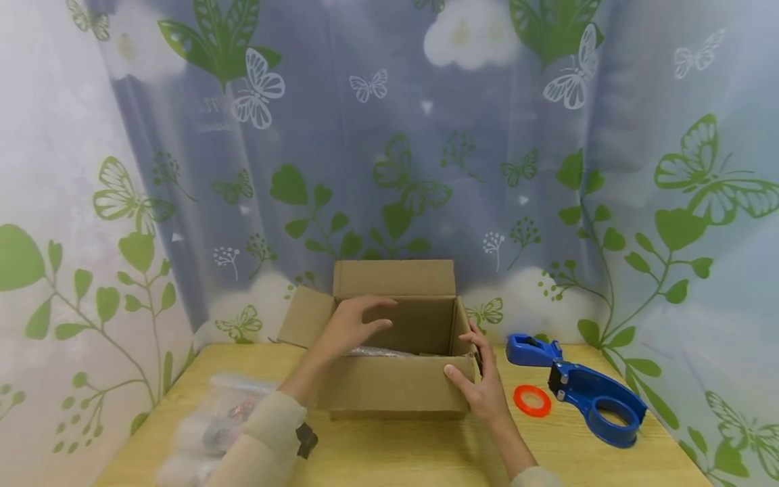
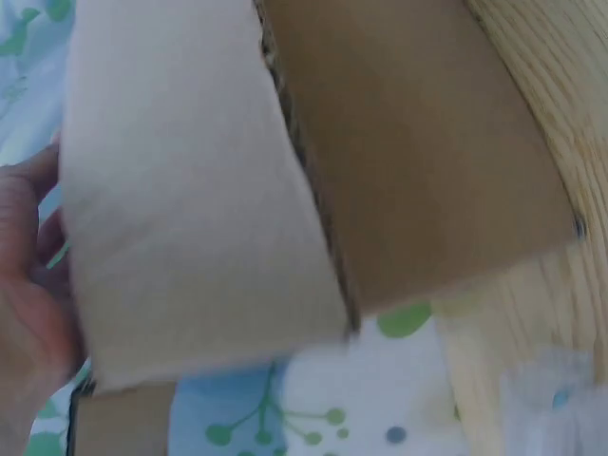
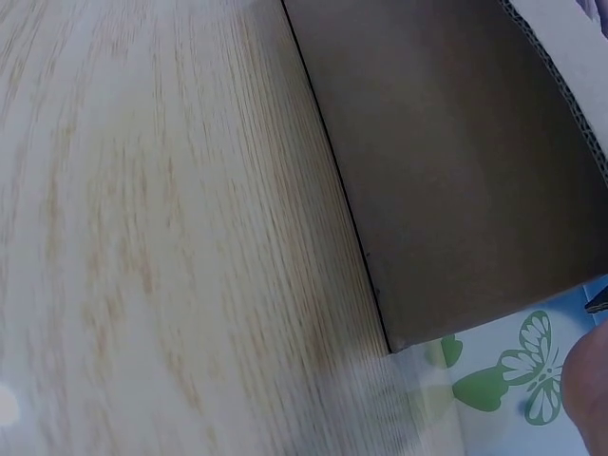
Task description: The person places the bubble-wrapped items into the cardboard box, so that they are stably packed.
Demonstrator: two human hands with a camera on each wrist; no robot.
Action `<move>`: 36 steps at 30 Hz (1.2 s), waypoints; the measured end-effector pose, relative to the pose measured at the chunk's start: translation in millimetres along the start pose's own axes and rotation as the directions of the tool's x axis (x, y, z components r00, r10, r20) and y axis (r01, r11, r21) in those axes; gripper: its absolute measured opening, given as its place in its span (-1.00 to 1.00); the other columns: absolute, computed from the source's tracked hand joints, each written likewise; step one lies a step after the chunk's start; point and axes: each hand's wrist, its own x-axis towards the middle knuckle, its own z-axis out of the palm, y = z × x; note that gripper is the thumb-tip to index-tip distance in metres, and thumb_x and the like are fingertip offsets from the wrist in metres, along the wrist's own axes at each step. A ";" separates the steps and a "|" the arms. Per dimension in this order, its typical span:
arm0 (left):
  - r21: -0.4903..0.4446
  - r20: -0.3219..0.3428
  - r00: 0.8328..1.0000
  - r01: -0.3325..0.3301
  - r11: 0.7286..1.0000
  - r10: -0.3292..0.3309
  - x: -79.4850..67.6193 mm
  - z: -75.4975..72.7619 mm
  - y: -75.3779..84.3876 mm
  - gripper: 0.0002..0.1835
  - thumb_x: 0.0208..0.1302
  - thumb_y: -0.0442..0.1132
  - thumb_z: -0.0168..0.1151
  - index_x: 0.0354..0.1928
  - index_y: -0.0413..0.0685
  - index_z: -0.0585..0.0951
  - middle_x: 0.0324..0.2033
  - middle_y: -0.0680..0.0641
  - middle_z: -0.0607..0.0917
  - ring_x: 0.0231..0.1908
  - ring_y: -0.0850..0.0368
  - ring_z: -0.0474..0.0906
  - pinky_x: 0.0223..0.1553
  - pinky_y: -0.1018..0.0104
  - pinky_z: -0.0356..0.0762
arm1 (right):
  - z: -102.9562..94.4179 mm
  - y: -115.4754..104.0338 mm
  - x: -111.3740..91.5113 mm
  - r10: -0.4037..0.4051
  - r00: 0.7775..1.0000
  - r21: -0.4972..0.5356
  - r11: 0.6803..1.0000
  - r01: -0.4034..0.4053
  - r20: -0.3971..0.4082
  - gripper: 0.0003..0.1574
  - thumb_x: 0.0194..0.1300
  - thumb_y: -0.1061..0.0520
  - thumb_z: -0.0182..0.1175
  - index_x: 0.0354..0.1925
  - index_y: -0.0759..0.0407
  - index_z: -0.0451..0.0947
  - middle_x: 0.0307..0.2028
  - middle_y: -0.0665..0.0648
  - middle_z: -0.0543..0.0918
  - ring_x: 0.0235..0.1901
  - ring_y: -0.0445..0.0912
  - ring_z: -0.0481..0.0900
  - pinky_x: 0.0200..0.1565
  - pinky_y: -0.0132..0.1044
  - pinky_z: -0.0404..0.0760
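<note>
A cardboard box (image 1: 395,385) stands on the table with its flaps folded outward. Clear plastic wrapping (image 1: 379,352) shows inside near the front edge; the rest of the contents is hidden. My left hand (image 1: 356,326) is over the box's left side, fingers extended and thumb apart, with nothing visible between them. At the front right corner my right hand (image 1: 487,391) grips the box, its thumb on the front flap and its fingers around the right side. In the left wrist view a flap (image 2: 199,190) fills the middle, beside the left hand (image 2: 33,313).
Clear plastic-wrapped items (image 1: 209,426) lie left of the box, partly behind the left sleeve, near a small black object (image 1: 307,441). To the right are a blue tape dispenser (image 1: 608,399), a smaller blue object (image 1: 532,350) and an orange-red ring (image 1: 532,401). A patterned curtain (image 1: 389,135) hangs behind.
</note>
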 end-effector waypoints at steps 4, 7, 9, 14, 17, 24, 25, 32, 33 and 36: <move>0.003 0.065 0.997 0.037 0.999 -0.037 -17.4 -17.2 5.5 -0.54 0.39 -0.07 0.39 0.29 0.08 0.64 0.29 0.01 0.64 0.35 -0.07 0.50 0.37 -0.11 0.44 | 1.3 -0.6 0.7 0.005 1.000 0.006 1.000 -0.005 -0.006 -0.31 0.34 0.33 0.34 0.35 0.23 0.32 0.63 -0.01 0.04 0.62 0.18 -0.13 0.47 0.48 -0.14; -0.029 0.097 0.994 0.058 0.998 -0.055 -31.9 -29.7 6.8 -0.52 0.42 -0.02 0.36 0.33 0.10 0.61 0.31 -0.01 0.63 0.32 -0.10 0.52 0.32 -0.16 0.48 | 1.6 -1.2 0.0 0.018 1.000 0.006 1.000 -0.018 -0.008 -0.32 0.34 0.33 0.33 0.35 0.23 0.32 0.63 0.00 0.04 0.62 0.18 -0.13 0.47 0.47 -0.14; -0.060 0.112 0.992 0.067 0.996 -0.060 -41.3 -39.4 7.7 -0.50 0.43 -0.02 0.35 0.35 0.09 0.59 0.33 -0.04 0.61 0.31 -0.16 0.52 0.29 -0.22 0.50 | 1.7 -1.7 -0.8 0.027 1.000 0.006 1.000 -0.027 -0.007 -0.32 0.35 0.32 0.33 0.35 0.24 0.31 0.63 0.00 0.04 0.62 0.18 -0.13 0.47 0.47 -0.14; -0.056 0.132 0.984 0.131 0.990 -0.122 -58.7 -71.6 7.8 -0.47 0.42 0.05 0.35 0.39 0.20 0.57 0.42 -0.13 0.52 0.31 -0.36 0.50 0.26 -0.34 0.48 | 2.8 -2.1 -0.4 0.020 1.000 0.008 1.000 -0.020 -0.001 -0.31 0.36 0.32 0.32 0.36 0.26 0.30 0.64 0.00 0.03 0.62 0.19 -0.13 0.47 0.47 -0.14; -0.028 0.129 0.980 0.158 0.987 -0.153 -66.1 -92.7 5.8 -0.47 0.41 0.07 0.35 0.38 0.22 0.58 0.43 -0.15 0.49 0.29 -0.44 0.50 0.24 -0.33 0.51 | 3.3 -1.7 0.6 0.011 1.000 0.008 1.000 -0.011 -0.002 -0.32 0.36 0.32 0.33 0.36 0.22 0.31 0.64 -0.01 0.03 0.62 0.17 -0.13 0.47 0.48 -0.14; 0.051 0.119 0.981 0.147 0.988 -0.152 -88.6 -138.1 4.5 -0.50 0.43 -0.01 0.35 0.37 0.14 0.60 0.36 -0.07 0.59 0.32 -0.34 0.50 0.29 -0.33 0.45 | 2.4 -0.1 -0.2 0.024 1.000 -0.004 1.000 -0.024 -0.004 -0.34 0.38 0.29 0.32 0.35 0.20 0.32 0.63 -0.07 0.03 0.63 0.14 -0.15 0.47 0.48 -0.15; 0.063 0.122 0.980 0.151 0.987 -0.158 -92.6 -144.2 3.7 -0.50 0.43 -0.01 0.35 0.36 0.13 0.60 0.34 -0.06 0.60 0.32 -0.31 0.50 0.30 -0.32 0.43 | 2.3 -0.2 -0.2 0.023 1.000 -0.006 1.000 -0.023 -0.004 -0.34 0.38 0.29 0.32 0.35 0.20 0.32 0.63 -0.07 0.04 0.63 0.14 -0.15 0.47 0.48 -0.16; 0.134 0.120 0.970 0.196 0.971 -0.212 -123.2 -175.4 -10.6 -0.50 0.44 0.05 0.33 0.35 0.13 0.61 0.33 -0.04 0.61 0.31 -0.30 0.50 0.29 -0.31 0.45 | 2.8 -2.7 2.3 0.010 1.000 -0.010 1.000 -0.010 -0.015 -0.35 0.35 0.30 0.33 0.33 0.17 0.34 0.62 -0.08 0.07 0.63 0.12 -0.14 0.44 0.53 -0.21; 0.138 0.119 0.967 0.208 0.968 -0.225 -128.5 -177.9 -13.1 -0.49 0.44 0.06 0.32 0.35 0.12 0.61 0.33 -0.05 0.61 0.32 -0.30 0.50 0.28 -0.31 0.46 | 2.9 -3.1 2.2 0.011 1.000 -0.010 1.000 -0.011 -0.015 -0.35 0.35 0.30 0.33 0.33 0.17 0.34 0.62 -0.08 0.07 0.63 0.11 -0.15 0.44 0.54 -0.21; 0.155 0.125 0.956 0.247 0.957 -0.267 -146.7 -180.8 -21.5 -0.49 0.44 0.08 0.31 0.36 0.15 0.60 0.34 -0.06 0.60 0.31 -0.34 0.50 0.24 -0.31 0.50 | 2.3 -3.2 -0.2 0.015 1.000 -0.009 1.000 -0.015 -0.006 -0.34 0.36 0.30 0.32 0.34 0.22 0.32 0.62 -0.07 0.07 0.63 0.12 -0.16 0.44 0.53 -0.22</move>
